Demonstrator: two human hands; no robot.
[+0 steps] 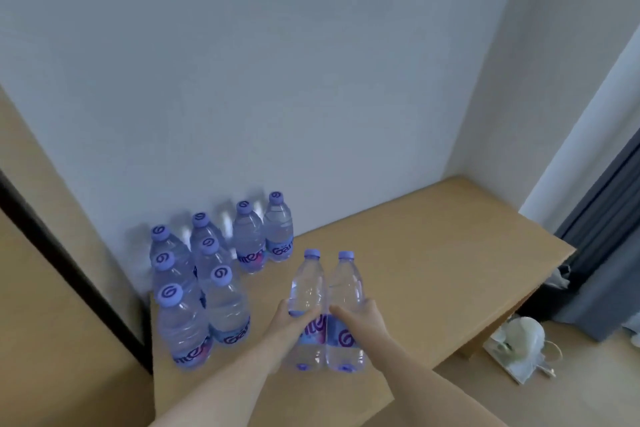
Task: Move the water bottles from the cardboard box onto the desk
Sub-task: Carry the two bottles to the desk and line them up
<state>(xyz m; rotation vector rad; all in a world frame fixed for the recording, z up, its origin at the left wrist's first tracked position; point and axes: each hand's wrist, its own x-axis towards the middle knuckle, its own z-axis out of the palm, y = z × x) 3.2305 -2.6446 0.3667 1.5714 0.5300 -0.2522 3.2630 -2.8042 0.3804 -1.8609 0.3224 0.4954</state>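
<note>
Two clear water bottles with purple caps are side by side over the wooden desk (433, 253). My left hand (289, 321) is wrapped around the left bottle (308, 288), and my right hand (360, 317) grips the right bottle (346, 288). Both bottles tilt away from me, caps pointing toward the wall. I cannot tell whether their bases touch the desk. Several more bottles (207, 281) of the same kind stand upright in a cluster at the desk's left rear, against the wall. The cardboard box is out of view.
A white wall runs behind the desk, and a wooden panel with a dark strip (69, 270) stands on the left. To the right, below the desk edge, lie a white bag (519, 340) on the floor and a dark curtain (606, 253).
</note>
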